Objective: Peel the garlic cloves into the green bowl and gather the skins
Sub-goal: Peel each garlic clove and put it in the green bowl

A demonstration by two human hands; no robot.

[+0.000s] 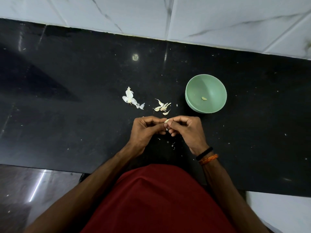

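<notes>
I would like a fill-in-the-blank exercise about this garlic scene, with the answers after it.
1. The green bowl holds ____ peeled clove.
2. Both hands, left hand and right hand, pinch one ____ between them.
3. The unpeeled cloves lie on the ____ counter.
4. The bowl stands to the ____ of the papery skins.

Answers: one; garlic clove; black; right

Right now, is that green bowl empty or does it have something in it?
Nearly empty. The green bowl stands upright on the black counter with one peeled clove on its bottom; the rest of its inside is bare.
</notes>
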